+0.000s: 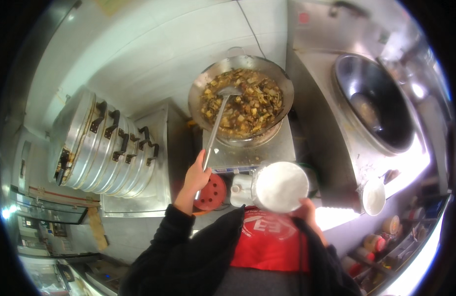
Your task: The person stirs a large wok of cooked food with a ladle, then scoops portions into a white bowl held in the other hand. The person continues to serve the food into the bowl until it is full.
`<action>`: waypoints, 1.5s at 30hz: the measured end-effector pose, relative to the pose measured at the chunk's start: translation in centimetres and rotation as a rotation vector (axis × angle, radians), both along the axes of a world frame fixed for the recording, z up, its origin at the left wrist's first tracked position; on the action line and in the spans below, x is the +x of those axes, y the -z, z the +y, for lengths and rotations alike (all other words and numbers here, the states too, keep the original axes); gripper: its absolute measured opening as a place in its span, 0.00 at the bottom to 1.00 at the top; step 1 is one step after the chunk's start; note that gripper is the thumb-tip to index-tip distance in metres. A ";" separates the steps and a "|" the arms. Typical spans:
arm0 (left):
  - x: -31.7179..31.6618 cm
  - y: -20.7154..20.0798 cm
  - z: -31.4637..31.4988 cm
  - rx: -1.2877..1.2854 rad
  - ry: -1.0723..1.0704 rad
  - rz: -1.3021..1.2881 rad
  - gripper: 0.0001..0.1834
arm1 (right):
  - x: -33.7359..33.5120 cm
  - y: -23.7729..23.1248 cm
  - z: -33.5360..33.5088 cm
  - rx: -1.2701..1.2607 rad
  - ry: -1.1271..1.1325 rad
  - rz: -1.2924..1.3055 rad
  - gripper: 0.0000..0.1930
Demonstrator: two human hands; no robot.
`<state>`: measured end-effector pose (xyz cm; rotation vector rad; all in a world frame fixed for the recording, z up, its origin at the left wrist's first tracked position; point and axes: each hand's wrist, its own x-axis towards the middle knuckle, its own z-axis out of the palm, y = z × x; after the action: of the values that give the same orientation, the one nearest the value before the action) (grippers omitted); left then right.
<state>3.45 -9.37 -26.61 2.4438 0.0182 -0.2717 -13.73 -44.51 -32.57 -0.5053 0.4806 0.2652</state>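
My left hand [196, 176] is closed around the handle of a long-handled metal ladle [215, 123]. The ladle's head rests in a large metal wok [195, 93], among chopped, brownish cooked food [252, 111]. At the lower right of the wok, my right hand [303, 211] grips the rim of a white round bowl [281, 187]. The bowl's inside looks white; whether that is contents or its bottom I cannot tell. Underneath the wok is a metal burner stand [280, 154].
Stacked metal steamers [104, 143] with black handles stand left on a steel counter [136, 204]. Right, a dark wok [376, 93] sits in a steel range [322, 113], a white container [373, 197] near its front. A red perforated stool [210, 192] and white jug [242, 190] are below.
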 end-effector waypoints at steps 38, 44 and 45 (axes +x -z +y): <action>-1.0 1.8 -0.1 -0.006 -0.032 -0.156 0.34 | -0.3 -2.0 0.6 -0.056 -0.030 0.026 0.36; -1.0 1.0 -0.4 -0.053 -0.055 -0.029 0.36 | -0.3 -1.3 0.6 -0.053 -0.013 0.025 0.35; -1.0 0.9 -0.5 -0.044 -0.056 -0.028 0.36 | -0.3 -1.3 0.7 -0.046 -0.018 0.020 0.35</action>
<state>2.49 -9.83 -27.47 2.3989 0.0679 -0.2105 -14.07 -43.85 -31.23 -0.5527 0.5031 0.2772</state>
